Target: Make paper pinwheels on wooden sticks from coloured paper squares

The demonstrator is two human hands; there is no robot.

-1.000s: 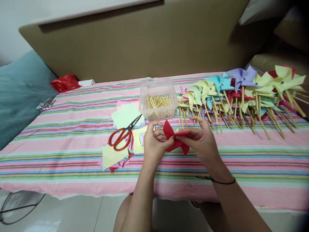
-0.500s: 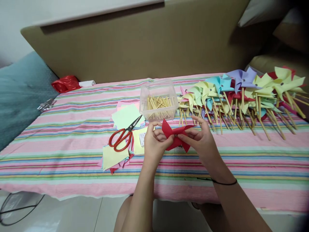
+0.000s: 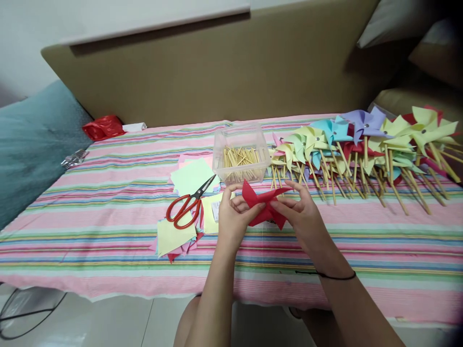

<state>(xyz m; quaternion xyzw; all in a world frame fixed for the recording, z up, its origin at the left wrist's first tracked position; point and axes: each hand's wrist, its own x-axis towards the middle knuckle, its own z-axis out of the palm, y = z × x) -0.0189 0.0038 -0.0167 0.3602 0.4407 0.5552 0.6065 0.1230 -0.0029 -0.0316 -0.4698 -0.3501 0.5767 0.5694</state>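
Observation:
A red paper pinwheel head (image 3: 266, 203) is held up between both hands above the striped cloth, its points folded toward the middle. My left hand (image 3: 237, 212) pinches it from the left, with the thumb near the centre. From the other side my right hand (image 3: 298, 207) grips it, thumb also near the centre and forefinger stretched out behind. No stick shows on it; its back is hidden. Left of my hands lie red-handled scissors (image 3: 188, 205) on stacks of coloured paper squares (image 3: 177, 238). Just beyond my hands stands a clear plastic box (image 3: 241, 154) of short wooden sticks (image 3: 241, 163).
Many finished pinwheels (image 3: 334, 130) on sticks lie heaped at the right. A red plastic bag (image 3: 103, 127) and a small white object (image 3: 134, 127) sit at the far left, near a teal cushion (image 3: 36, 144). A tan backrest (image 3: 213, 67) rises behind the striped cloth (image 3: 108, 207).
The view has shifted slightly, so things appear a little to the right and lower. The right thumb has moved a little away from the left thumb. Both hands still hold the red pinwheel head.

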